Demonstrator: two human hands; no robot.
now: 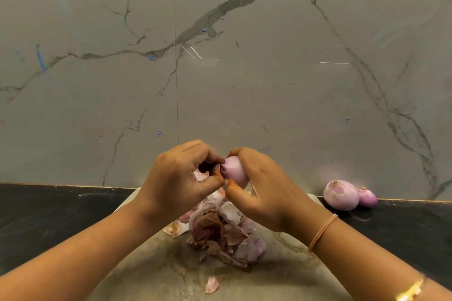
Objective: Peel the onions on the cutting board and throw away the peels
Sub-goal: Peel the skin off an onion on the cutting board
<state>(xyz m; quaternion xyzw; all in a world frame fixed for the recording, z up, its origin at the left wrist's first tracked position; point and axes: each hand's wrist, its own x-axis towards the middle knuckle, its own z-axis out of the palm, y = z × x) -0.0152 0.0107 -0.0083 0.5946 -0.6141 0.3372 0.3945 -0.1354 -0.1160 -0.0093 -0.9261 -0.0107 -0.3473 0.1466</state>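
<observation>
— Head view first: where is the onion?

— The onion (233, 170), pale purple and mostly bare, is up in the air above the cutting board (281, 273), between the person's two hands. The right hand (259, 188) grips it, fingers curled over the top and thumb pressed in from below.

— And the left hand?

— The left hand (181, 178) is closed at the onion's left end, thumb and fingertips pinching a dark scrap of skin (208, 166) there.

— What lies on the board?

— A heap of peels (220, 230), papery brown and purple, directly under the hands. One loose peel (212, 284) lies apart from it, nearer the person.

— Other onions?

— Two peeled onions (341, 194) sit touching each other on the dark counter (49, 215), to the right of the board, at the foot of the marble wall (244, 56).

— Anything on the arms?

— A hair band (322, 232) circles the right wrist, and a gold bracelet (411, 291) shows lower on that forearm.
</observation>
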